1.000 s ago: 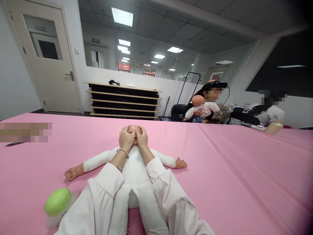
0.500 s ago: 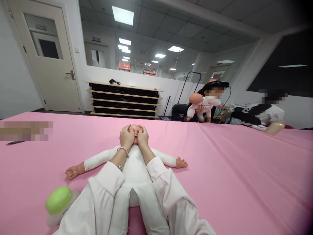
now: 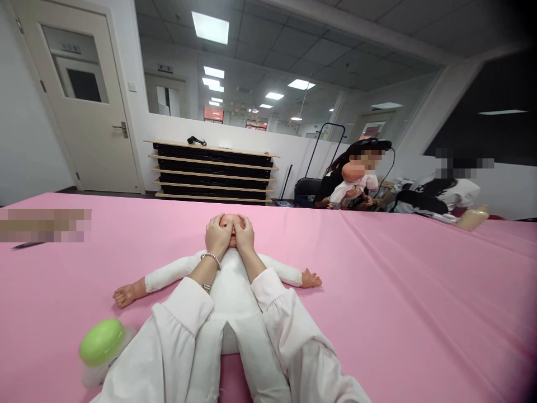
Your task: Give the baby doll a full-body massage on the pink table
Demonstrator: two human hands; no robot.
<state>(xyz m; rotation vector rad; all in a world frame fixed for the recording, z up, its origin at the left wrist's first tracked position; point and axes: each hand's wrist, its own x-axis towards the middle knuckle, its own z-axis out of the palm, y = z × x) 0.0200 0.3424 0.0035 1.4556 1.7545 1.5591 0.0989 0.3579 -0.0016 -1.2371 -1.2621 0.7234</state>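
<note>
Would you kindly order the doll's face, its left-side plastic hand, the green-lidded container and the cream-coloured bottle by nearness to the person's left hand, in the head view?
From the left hand:
1. Doll's plastic face, beneath it.
2. Doll's small plastic hand, out to the left.
3. Round green-lidded container, lower left.
4. Cream-coloured bottle, far right table edge.

The left hand (image 3: 217,235) and right hand (image 3: 245,234) covered most of the baby doll's face (image 3: 231,223). The person's white sleeves (image 3: 184,330) hid much of the doll's body (image 3: 230,296), and its lower end ran off the bottom edge. The green-topped object (image 3: 102,342) was blurred below, so its kind could not be told. A pixelated patch (image 3: 44,225) masked part of the table (image 3: 377,291) at the left edge, and the dark item (image 3: 25,244) beneath it was too small to name.
</note>
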